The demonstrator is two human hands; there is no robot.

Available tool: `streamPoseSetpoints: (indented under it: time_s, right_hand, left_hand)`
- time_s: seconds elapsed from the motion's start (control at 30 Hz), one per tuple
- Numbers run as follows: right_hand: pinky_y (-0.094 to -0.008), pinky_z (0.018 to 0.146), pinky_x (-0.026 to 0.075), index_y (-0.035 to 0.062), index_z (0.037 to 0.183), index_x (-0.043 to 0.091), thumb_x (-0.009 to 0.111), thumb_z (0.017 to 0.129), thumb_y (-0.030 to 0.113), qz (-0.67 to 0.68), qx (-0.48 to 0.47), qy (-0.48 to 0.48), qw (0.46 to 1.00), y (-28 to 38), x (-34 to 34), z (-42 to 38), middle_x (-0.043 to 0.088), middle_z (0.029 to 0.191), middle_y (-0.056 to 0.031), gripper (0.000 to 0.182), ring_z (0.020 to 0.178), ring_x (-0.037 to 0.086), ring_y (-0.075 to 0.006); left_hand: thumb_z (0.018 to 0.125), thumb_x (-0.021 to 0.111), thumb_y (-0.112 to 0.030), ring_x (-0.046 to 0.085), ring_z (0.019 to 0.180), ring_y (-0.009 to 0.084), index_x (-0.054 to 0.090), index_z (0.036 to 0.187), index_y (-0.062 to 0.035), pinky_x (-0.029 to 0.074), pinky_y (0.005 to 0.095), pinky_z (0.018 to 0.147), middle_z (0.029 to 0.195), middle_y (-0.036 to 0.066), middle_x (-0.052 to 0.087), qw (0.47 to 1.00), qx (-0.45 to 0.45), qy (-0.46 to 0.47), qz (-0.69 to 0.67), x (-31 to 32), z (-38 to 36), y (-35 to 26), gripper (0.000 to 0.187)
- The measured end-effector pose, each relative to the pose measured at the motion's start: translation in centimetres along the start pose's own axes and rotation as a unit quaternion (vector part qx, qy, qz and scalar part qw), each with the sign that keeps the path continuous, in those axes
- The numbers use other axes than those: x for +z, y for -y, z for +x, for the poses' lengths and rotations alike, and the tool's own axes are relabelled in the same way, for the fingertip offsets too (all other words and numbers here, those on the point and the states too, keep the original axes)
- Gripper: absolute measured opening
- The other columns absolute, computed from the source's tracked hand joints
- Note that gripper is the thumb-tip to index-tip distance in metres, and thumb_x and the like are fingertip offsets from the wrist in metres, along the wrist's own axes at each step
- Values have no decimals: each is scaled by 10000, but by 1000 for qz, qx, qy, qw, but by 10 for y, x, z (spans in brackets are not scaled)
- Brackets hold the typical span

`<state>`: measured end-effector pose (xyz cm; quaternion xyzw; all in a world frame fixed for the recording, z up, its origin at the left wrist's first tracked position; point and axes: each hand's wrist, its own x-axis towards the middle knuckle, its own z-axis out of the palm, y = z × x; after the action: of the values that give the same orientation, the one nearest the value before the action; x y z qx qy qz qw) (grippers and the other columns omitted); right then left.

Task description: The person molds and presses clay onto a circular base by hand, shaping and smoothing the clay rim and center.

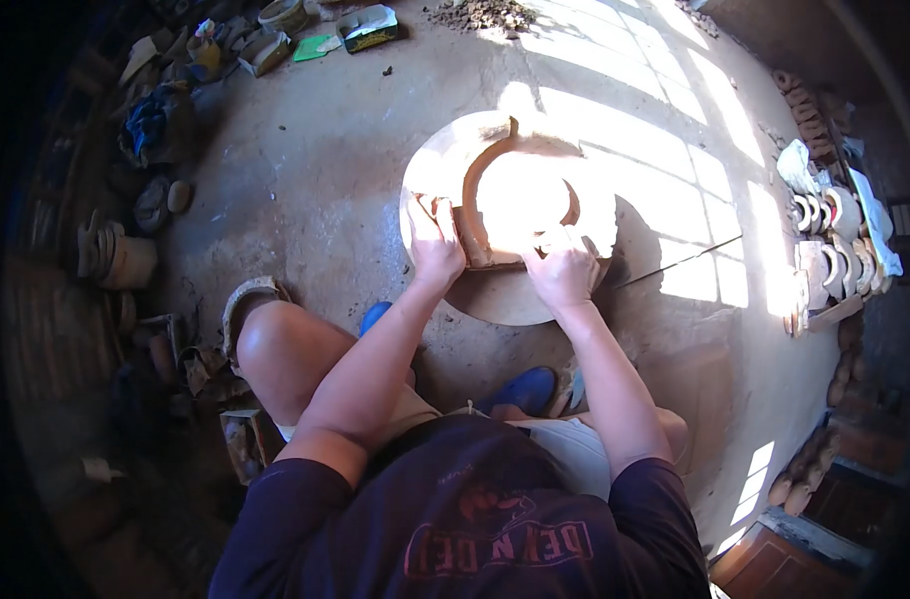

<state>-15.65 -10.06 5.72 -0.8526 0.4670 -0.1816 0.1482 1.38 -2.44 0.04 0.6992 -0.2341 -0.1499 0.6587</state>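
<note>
A pale round board [505,304] sits low in front of me, partly washed out by sunlight. On it stands a thick curved, clay-coloured wall [475,185], C-shaped and open at the upper right. My left hand [437,240] is at the wall's outer left side, fingers bent against it. My right hand [563,268] is closed at the near right part of the ring, knuckles up. What its fingers grip is hidden and lost in glare. Both forearms reach forward over my knees.
Curved pieces [834,265] are stacked along the right wall. A box [367,28], a green sheet [316,47] and containers lie at the upper left. A pale bucket-like vessel [130,262] stands at left. Clay-coloured lumps [483,16] lie at the top. Blue shoes [530,389] are below the board.
</note>
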Motion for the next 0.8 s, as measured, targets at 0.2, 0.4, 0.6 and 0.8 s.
streamPoseSetpoints:
  time_s: [0.2,0.4,0.6,0.8]
  right_hand:
    - [-577,1056,394,106,1304,612,805,790,505,-107,-46,-50,992,-17,0,9,570,1300,-188,679,1281,500,-391]
    - [-665,1176,201,240,1618,277,829,680,692,-234,19,35,971,-22,-19,29,286,1614,-143,1178,1508,219,-399]
    - [-707,1217,35,242,1626,256,792,609,811,-193,-14,167,967,-35,-46,68,172,1688,-131,1283,1576,24,-420]
    - [-690,1220,95,172,1604,289,882,595,680,-106,-218,136,961,-41,-43,82,204,1662,-159,1275,1548,113,-436]
  left_hand:
    - [1083,526,-225,606,1107,266,394,1365,22,476,383,984,1224,187,614,995,48,74,42,-11,27,18,397]
    - [1101,502,-265,608,1012,200,395,1331,-11,499,341,910,1137,134,644,990,51,108,72,-13,51,47,359]
    - [1080,511,-283,622,1026,255,477,1301,6,496,376,937,1140,170,635,990,-49,132,-25,-11,57,33,365]
    - [1085,502,-290,619,995,247,454,1269,31,497,369,907,1105,163,631,991,19,135,-10,-14,65,31,373]
